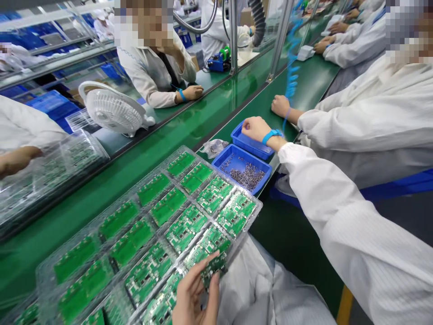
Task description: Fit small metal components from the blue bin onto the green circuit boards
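My left hand (pixel 198 291) pinches a green circuit board (pixel 214 266) between thumb and fingers, at the near edge of a clear plastic tray (pixel 259 205). Rows of green circuit boards (pixel 187 228) lie in the tray's compartments; some show components, others look plainer. My right hand (pixel 257 130), with a blue strap at its wrist, is stretched out over the farther blue bin (pixel 252 146). Its fingers are curled together, and anything in them is hidden. Nearer to me, another blue bin (pixel 219 158) holds a heap of small metallic parts (pixel 248 175).
A clear plastic bag (pixel 214 147) lies beside the bins. Beyond the tray runs a green conveyor belt (pixel 206 110). Across it are a white fan (pixel 111 108), another tray of boards (pixel 67 158) and a co-worker (pixel 152 67). A second co-worker's hand (pixel 280 106) rests at right, near a coiled blue cord (pixel 291 81).
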Demonstrator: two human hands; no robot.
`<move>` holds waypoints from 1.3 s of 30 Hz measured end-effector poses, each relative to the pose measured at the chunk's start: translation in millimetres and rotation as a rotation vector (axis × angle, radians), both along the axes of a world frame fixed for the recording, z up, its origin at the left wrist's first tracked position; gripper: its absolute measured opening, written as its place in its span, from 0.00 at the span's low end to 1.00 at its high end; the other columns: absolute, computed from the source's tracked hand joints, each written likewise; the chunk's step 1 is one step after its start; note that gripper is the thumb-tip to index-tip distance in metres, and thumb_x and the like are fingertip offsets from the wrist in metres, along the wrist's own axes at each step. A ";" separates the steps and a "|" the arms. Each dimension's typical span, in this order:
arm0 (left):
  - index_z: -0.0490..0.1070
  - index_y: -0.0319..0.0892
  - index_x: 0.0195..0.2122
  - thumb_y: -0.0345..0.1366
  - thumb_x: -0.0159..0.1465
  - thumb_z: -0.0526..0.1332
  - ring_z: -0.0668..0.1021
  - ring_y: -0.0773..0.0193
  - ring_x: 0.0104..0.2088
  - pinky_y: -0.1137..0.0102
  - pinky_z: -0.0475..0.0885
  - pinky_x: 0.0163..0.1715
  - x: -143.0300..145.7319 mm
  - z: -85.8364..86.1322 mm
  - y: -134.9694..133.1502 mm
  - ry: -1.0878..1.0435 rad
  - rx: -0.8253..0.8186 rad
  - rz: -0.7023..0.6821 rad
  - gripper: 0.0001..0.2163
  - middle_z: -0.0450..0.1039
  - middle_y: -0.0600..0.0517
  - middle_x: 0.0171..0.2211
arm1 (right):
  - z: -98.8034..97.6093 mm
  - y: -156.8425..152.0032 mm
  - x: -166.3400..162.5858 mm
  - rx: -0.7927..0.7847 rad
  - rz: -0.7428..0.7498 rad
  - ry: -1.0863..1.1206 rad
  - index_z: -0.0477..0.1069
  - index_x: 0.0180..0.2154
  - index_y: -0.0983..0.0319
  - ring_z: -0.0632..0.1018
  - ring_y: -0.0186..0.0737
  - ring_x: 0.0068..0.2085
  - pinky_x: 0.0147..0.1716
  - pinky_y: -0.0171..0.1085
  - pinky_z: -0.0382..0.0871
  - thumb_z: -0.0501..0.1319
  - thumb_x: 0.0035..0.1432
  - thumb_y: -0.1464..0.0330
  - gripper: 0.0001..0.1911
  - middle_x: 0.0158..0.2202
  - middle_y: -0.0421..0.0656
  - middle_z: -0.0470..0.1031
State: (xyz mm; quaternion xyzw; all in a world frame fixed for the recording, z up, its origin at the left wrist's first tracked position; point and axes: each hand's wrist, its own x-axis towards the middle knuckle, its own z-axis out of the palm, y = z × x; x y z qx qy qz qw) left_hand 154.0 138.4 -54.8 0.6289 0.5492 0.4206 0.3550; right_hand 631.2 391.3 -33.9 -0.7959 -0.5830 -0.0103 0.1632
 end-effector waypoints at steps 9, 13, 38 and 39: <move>0.86 0.51 0.49 0.32 0.79 0.67 0.91 0.62 0.43 0.71 0.85 0.46 -23.1 12.0 29.3 0.222 0.365 -0.286 0.07 0.89 0.53 0.41 | 21.5 -135.3 -162.1 0.318 0.366 1.136 0.86 0.40 0.62 0.76 0.37 0.32 0.33 0.37 0.71 0.73 0.65 0.58 0.13 0.32 0.43 0.82; 0.86 0.51 0.50 0.32 0.79 0.67 0.86 0.65 0.40 0.73 0.80 0.40 -13.5 28.5 32.2 0.175 0.313 -0.223 0.08 0.87 0.55 0.41 | 17.8 -185.0 -225.9 0.219 0.440 1.350 0.84 0.38 0.62 0.70 0.33 0.28 0.29 0.35 0.65 0.74 0.63 0.59 0.12 0.26 0.38 0.74; 0.87 0.48 0.44 0.36 0.76 0.73 0.72 0.70 0.27 0.69 0.77 0.39 -8.5 41.1 28.3 0.069 0.303 -0.102 0.02 0.84 0.56 0.36 | 4.1 -246.2 -309.9 0.572 0.510 1.011 0.78 0.34 0.60 0.68 0.30 0.28 0.26 0.34 0.61 0.68 0.69 0.74 0.09 0.29 0.35 0.69; 0.88 0.49 0.45 0.36 0.76 0.73 0.73 0.70 0.28 0.71 0.74 0.35 -9.6 41.0 27.6 0.075 0.291 -0.114 0.02 0.84 0.55 0.36 | 3.5 -245.0 -309.8 0.584 0.478 1.008 0.76 0.32 0.59 0.67 0.31 0.27 0.26 0.35 0.61 0.67 0.68 0.74 0.10 0.28 0.34 0.67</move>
